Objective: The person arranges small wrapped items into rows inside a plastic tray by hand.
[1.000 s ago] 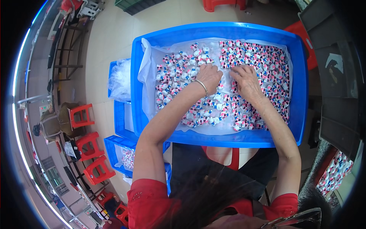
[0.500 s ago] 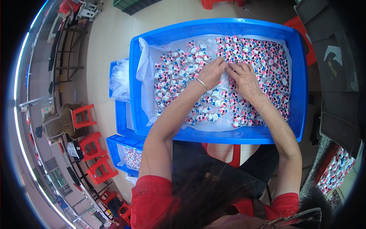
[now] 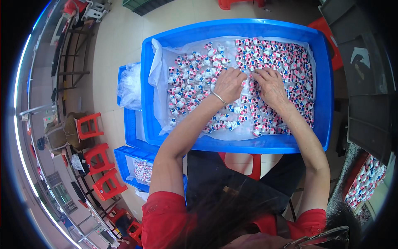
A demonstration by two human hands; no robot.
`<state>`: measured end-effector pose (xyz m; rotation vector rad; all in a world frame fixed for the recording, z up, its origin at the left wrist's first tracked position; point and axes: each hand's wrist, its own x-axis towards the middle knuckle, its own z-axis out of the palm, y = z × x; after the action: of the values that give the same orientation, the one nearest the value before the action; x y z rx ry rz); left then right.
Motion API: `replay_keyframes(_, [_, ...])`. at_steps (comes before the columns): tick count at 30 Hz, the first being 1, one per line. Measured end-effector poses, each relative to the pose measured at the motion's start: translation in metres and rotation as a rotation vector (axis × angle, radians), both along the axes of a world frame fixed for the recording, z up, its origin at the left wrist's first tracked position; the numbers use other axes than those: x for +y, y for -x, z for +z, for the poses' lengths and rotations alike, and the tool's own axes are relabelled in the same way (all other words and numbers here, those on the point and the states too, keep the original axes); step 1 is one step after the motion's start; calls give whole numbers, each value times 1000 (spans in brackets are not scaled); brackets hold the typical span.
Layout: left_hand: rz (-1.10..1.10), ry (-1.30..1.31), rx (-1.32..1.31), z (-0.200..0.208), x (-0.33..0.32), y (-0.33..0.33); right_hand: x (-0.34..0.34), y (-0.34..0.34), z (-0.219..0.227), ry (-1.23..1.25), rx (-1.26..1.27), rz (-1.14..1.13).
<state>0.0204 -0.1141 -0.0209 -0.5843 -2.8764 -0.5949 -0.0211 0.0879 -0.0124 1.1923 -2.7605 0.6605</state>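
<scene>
Small white, pink and blue figurines (image 3: 192, 76) with dark face spots lie loosely scattered on the left of a large blue tub (image 3: 232, 146). On its right, similar figurines (image 3: 296, 74) are packed close together in rows. My left hand (image 3: 229, 86), wearing a bangle, is over the gap between the two groups with its fingers bent together. Close beside it, my right hand (image 3: 271, 87) is at the left edge of the packed rows, its fingers curled and pressed down. Whatever either hand pinches is hidden by the fingers.
White lining sheet (image 3: 156, 79) covers the tub's bottom. Smaller blue bins (image 3: 132, 164) stand to the left, one with crumpled clear plastic (image 3: 130, 85). Red stools (image 3: 97, 157) and a seated person (image 3: 62, 135) are farther left. A tray of figurines (image 3: 365, 182) is at the lower right.
My left hand has come slightly toward me, and its fingertips are a little farther from those of my right hand. My right hand has shifted only slightly.
</scene>
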Motion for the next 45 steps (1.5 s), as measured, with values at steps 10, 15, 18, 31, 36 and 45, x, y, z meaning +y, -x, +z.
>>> replay_keyframes(10, [139,-212,-55,-6,-20,14,-16,-8,-1,23,74,19])
replay_keyframes(15, [176,-134,-104,-5,-5,26,-26,0,-14,-38,60,-9])
replay_keyframes(18, [134,-361,-201,-16,-5,28,-31,-4,-12,-1,48,-21])
replay_keyframes(31, [-135,-80,-149,4,11,-33,-22,6,-7,93,-44,-49])
replay_keyframes(36, [-131,33,-164,-1,13,-32,2,-4,2,118,-77,-74])
replay_keyframes(45, [-81,-106,-47,-6,5,-17,17,-20,9,127,-80,-16])
